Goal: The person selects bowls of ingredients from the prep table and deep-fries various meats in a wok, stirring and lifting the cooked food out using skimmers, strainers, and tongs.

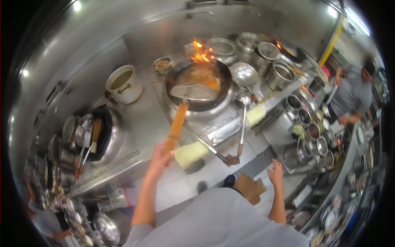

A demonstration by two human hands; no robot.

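My left hand (pixel 161 155) is wrapped round the wooden handle (pixel 176 123) of a wire strainer (pixel 191 92). The strainer lies over the near part of a large wok (pixel 175 76) on the stove, where food (pixel 201 76) shows behind it and flames (pixel 202 52) rise at the far rim. My right hand (pixel 276 173) hangs in the air to the right, holding nothing, its fingers apart. A ladle (pixel 243 99) and a second long-handled tool (pixel 205 143), its head hidden, rest near the wok with their handles toward me.
At left stand a big pot (pixel 123 84) and another wok (pixel 117 136) with tools in it. A perforated skimmer (pixel 243 74) and several pots lie right of the wok. A co-worker (pixel 354 88) stands far right by containers of ingredients; another person (pixel 45 220) is lower left.
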